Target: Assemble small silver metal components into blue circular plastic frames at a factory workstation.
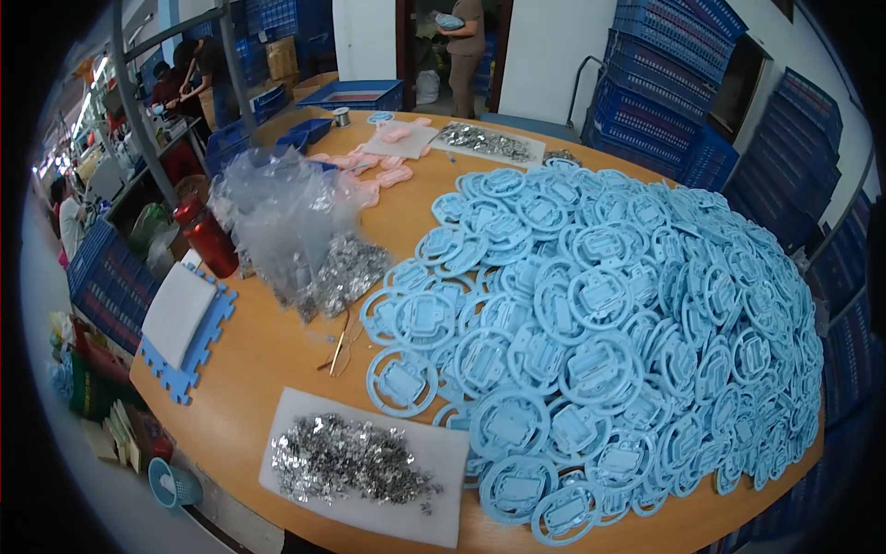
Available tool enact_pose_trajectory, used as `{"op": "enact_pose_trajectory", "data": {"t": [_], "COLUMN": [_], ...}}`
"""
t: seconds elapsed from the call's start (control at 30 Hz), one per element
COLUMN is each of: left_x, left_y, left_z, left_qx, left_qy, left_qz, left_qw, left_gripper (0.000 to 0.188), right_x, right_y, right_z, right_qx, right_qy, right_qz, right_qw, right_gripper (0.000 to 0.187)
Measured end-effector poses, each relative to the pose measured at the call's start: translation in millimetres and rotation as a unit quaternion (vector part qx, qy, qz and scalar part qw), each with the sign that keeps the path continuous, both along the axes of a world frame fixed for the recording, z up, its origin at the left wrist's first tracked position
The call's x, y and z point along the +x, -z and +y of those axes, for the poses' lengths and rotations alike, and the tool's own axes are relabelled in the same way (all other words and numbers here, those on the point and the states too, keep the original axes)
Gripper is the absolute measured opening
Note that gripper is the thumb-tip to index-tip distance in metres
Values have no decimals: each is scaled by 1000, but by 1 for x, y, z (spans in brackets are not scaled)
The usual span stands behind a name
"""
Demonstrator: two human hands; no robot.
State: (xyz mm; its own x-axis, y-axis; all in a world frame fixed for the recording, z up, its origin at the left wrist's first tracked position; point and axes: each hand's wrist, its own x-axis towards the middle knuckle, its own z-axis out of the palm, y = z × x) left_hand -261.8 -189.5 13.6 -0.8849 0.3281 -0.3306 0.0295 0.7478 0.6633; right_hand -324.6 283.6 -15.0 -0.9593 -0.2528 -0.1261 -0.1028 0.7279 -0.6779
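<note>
Neither of my hands shows in the head view. A large heap of light blue round plastic parts [600, 295], each a ring around a boxy centre, covers the right half of the wooden table [240, 360]. On a white foam sheet [443, 452] at the near edge lies a pile of small shiny metal pieces [351, 462]. Left of the heap sits a clear plastic bag [286, 203], with more metal pieces [351, 268] at its foot. Tweezers or a similar thin tool [340, 346] lie between the bag and the foam sheet.
A red bottle [205, 235] stands near a white pad on a blue foam mat [210, 323]. Pink parts [369, 171] and another metal pile [484, 141] lie at the back. Blue crates [655, 83] are stacked behind. A person [466, 46] holds a bundle in the doorway.
</note>
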Motion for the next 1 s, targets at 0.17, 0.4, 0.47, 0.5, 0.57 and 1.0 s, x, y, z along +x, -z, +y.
{"op": "enact_pose_trajectory", "data": {"t": [0.17, 0.4, 0.47, 0.5, 0.57, 1.0], "left_x": [71, 165, 176, 174, 205, 203], "left_y": [-2, -51, -72, -84, -147, -322], "left_z": [30, 82, 93, 96, 97, 86], "left_qx": [35, 91, 105, 132, 58, -43], "left_qy": [-23, -33, -26, 69, 54, -180], "left_qz": [10, 45, 62, -23, -35, 405], "left_qw": [999, 994, 992, 989, 996, 895], "left_gripper": [46, 45, 45, 44, 45, 32], "right_x": [54, 148, 169, 162, 155, 116], "right_y": [16, -20, -38, -55, -129, -340], "right_z": [18, 62, 68, 74, 53, -130], "right_qx": [-18, -36, -45, -61, -92, -10], "right_qy": [2, 30, 47, 89, 71, -159], "right_qz": [-29, -45, -40, -29, 36, 409], "right_qw": [999, 998, 997, 994, 993, 899], "right_gripper": [23, 22, 22, 16, 19, 40]}}
